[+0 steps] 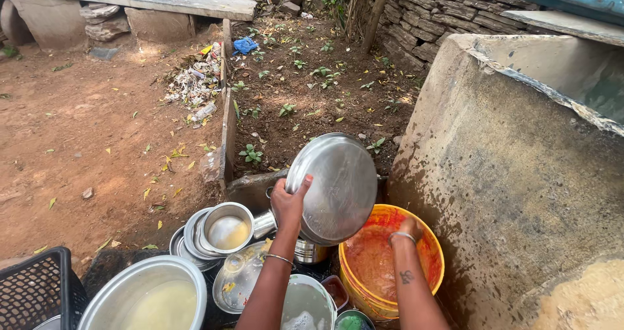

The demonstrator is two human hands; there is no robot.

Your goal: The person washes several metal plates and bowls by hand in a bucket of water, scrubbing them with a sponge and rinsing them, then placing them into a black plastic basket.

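Black crate (36, 291): bottom left corner, well to the left of the steel plate, on the dirt.
Large basin (146, 297): low in the frame, left of and below the steel plate, holding cloudy yellowish water.
Stacked bowls (218, 232): steel bowls nested on flat dishes, just left of and below the steel plate; the top one holds murky water.
Glass lid (237, 279): below the steel plate, lying beside the left forearm.
Left hand (289, 203): raised, fingers clamped on the left rim of the steel plate, thumb over the edge; a thin bangle rings the wrist.
Steel plate (335, 187): round and shiny, held up tilted on edge over the washing-up, its back to the camera, above the cluster of vessels and just left of the orange bucket.
Steel pot (309, 252): directly under the steel plate, partly hidden by it.
Right hand (409, 229): just right of and below the steel plate, reaching inside the orange bucket; whether the fingers are together or apart cannot be told. A bangle rings the wrist and a small tattoo marks the forearm.
Orange bucket (432, 258): plastic, yellow-rimmed, right of and below the steel plate, its inside streaked reddish.
Concrete tank (520, 174): rough grey wall, far right of the steel plate, just beside the bucket.
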